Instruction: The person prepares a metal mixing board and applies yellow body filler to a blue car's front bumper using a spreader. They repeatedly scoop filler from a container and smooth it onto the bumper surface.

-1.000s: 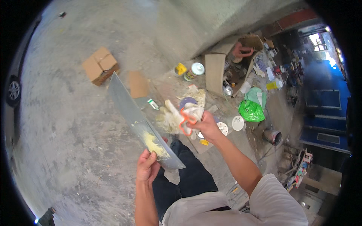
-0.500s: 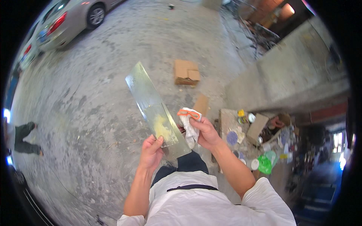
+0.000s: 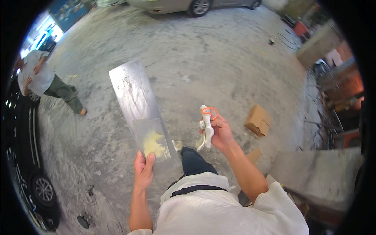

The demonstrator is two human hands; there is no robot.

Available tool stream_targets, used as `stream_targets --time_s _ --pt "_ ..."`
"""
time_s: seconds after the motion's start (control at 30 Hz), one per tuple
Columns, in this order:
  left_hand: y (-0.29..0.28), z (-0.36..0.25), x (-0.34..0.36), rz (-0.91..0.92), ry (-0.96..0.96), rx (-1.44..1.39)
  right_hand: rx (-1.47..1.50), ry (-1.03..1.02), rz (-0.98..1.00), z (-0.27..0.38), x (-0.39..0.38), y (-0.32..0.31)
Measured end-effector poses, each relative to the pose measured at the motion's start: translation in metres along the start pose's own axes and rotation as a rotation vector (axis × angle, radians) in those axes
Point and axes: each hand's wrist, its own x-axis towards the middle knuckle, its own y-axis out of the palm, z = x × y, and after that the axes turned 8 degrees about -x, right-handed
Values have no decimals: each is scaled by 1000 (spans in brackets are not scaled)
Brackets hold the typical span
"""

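My left hand (image 3: 143, 170) grips the near end of a long flat metal sheet (image 3: 132, 92), thumb on top. The sheet tilts away to the upper left, its far half smeared and shiny. Lying over its near half is a smaller clear-grey plate (image 3: 140, 127), also under my thumb. A yellow powdery or pasty patch (image 3: 154, 143) covers part of that plate. Off to the right, apart from the sheet, my right hand (image 3: 222, 135) is closed around a white knit work glove (image 3: 207, 132) with an orange-edged cuff. The glove hangs crumpled, and my fingertips are partly hidden behind it.
A brown cardboard box (image 3: 258, 119) sits on the concrete floor (image 3: 207, 70) to the right. At far left a person (image 3: 51, 80) stands near a black car (image 3: 24, 145). A silver car (image 3: 168, 7) is parked beyond. A grey slab (image 3: 317, 176) lies at lower right.
My view has swung to the right-to-left, bringing the person and black car into sight. My right hand with the glove has moved farther from the sheet. Both holds stay the same.
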Motion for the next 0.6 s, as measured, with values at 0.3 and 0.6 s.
stream_targets --time_s 0.3,0.6 --pt "-56 -58 107 -366 -151 -99 -405 165 202 4 171 147" --pt "-160 -46 222 -269 73 -261 -731 -1107 507 145 216 382"
